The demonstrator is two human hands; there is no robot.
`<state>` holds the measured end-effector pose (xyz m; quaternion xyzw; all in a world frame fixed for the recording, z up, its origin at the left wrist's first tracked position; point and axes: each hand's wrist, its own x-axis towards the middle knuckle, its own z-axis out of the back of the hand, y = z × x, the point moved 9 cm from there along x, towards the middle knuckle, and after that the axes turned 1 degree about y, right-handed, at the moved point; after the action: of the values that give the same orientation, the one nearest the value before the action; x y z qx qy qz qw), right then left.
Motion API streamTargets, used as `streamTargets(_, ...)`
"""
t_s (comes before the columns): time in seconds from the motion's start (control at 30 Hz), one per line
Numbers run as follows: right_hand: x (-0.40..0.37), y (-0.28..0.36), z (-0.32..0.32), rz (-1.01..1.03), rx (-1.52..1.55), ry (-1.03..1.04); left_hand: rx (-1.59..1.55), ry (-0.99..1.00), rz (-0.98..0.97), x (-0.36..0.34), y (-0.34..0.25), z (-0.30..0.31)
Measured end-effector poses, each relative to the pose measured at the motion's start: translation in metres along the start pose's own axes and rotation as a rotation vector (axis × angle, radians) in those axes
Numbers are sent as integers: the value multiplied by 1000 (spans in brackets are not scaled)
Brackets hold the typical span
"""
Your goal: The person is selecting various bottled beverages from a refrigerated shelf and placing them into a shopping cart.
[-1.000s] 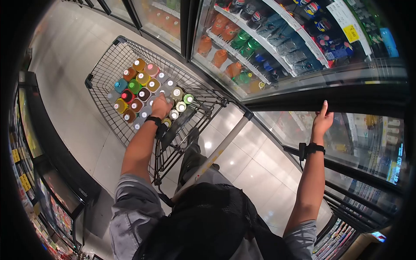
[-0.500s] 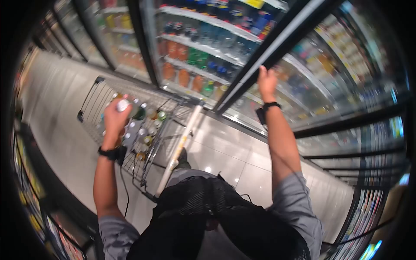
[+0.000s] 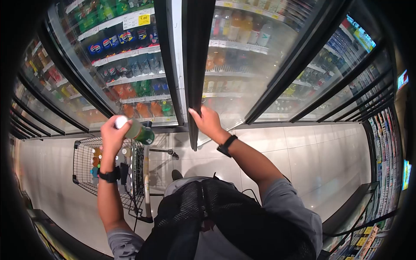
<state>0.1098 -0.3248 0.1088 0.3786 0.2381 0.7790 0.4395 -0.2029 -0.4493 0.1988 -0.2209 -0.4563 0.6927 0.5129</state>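
Note:
My left hand [image 3: 112,138] is closed around a white-capped drink bottle [image 3: 133,130], tilted sideways, with a pale body and a green far end. It is above the near end of a wire shopping cart [image 3: 80,173], which has several bottles inside. My right hand [image 3: 209,125] grips the black edge of a glass fridge door [image 3: 193,86], thumb on the near side and fingers partly hidden. That door stands swung out into the aisle. Left of it, the exposed fridge shelves [image 3: 134,78] carry rows of soda bottles and cans.
More glass fridge doors [image 3: 299,60] run along both sides. The cart's handlebar [image 3: 147,186] is beside my left leg. Pale floor tiles [image 3: 277,151] stretch to the right, and a display rack [image 3: 381,160] borders the right side.
My view has turned, and the fridge door now juts out toward me with my right hand on its edge. The bottle in my left hand has moved from over the cart's basket toward the fridge.

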Motion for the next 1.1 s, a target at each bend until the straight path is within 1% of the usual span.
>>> streamTargets(0.07, -38, 8, 27, -27, 77, 43, 29, 51, -100, 11, -25, -42)
streamTargets(0.13, -78, 4, 51, -27, 126, 20, 140, 82, -242, 23, -45, -83)
streamTargets(0.2, -117, -5, 76, -115, 148, 60, 125, 130, -237, 32, -63, -124)
streamTargets(0.27, -156, -15, 103, -73, 282, -34, 20, 161, -289, 49, -79, -162)
streamTargets(0.33, -194, -36, 129, -43, 214, -36, -145, 301, -117, 66, -78, -205)
streamTargets(0.4, -231, -53, 159, 35, 145, -177, -397, 378, -83, 82, -88, -245)
streamTargets(0.43, -249, -60, 175, -6, 134, -251, -443, 420, -44, 91, -92, -264)
streamTargets(0.53, -308, -94, 211, -128, 2, -481, -462, 508, -42, 113, -114, -313)
streamTargets(0.6, -355, -124, 226, -212, -35, -603, -446, 512, -80, 134, -120, -349)
streamTargets(0.63, -370, -130, 234, -272, 15, -670, -421, 512, -100, 144, -122, -368)
streamTargets(0.73, -389, -118, 252, -314, 14, -795, -350, 517, -148, 174, -123, -419)
streamTargets(0.77, -385, -111, 251, -334, 11, -806, -302, 510, -167, 184, -119, -437)
streamTargets(0.8, -383, -102, 252, -372, -28, -864, -296, 534, -168, 198, -107, -463)
streamTargets(0.83, -381, -99, 253, -407, -71, -921, -239, 478, -258, 218, -97, -486)
streamTargets(0.87, -383, -102, 254, -412, -80, -956, -186, 418, -349, 226, -105, -497)
streamTargets(0.93, -385, -105, 254, -491, -134, -1088, -194, 453, -332, 232, -110, -524)
streamTargets(1.0, -389, -109, 253, -536, -154, -1178, -129, 334, -470, 239, -133, -532)
streamTargets(1.07, -400, -116, 253, -539, -271, -1158, -136, 372, -480, 256, -135, -563)
streamTargets(1.1, -399, -114, 255, -569, -322, -1105, -136, 327, -536, 264, -136, -576)
